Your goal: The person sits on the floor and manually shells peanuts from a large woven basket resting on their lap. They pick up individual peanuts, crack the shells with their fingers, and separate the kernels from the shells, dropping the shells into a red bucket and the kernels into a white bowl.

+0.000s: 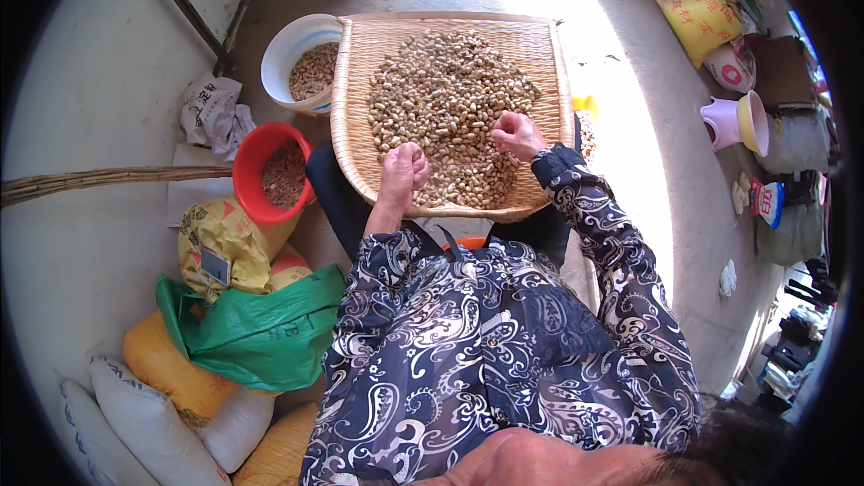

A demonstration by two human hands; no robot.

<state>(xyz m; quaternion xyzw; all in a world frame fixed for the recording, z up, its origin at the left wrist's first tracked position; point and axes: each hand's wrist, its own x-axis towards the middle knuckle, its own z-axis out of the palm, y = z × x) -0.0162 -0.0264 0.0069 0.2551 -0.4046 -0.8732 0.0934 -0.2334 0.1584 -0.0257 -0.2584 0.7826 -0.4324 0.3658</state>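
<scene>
On my lap rests a woven wicker winnowing basket (pixel 451 21), its open edge away from me. A broad heap of unshelled peanuts (pixel 439 91) covers its middle, with smaller pieces nearer my body. My left hand (pixel 403 174) is over the near left part of the heap, fingers curled and thumb pressed to them. Further right and slightly farther out, my right hand (pixel 516 136) hovers at the peanuts with its fingers drawn together. Whether either hand pinches a peanut is hidden by the curled fingers.
Left of the basket stand a white bucket (pixel 273 74) of peanuts and a red bucket (pixel 244 179) holding brown bits. Stuffed sacks (pixel 145 412) and a green woven bag (pixel 270 331) crowd the left wall. A lilac plastic stool (pixel 723 123) is at right.
</scene>
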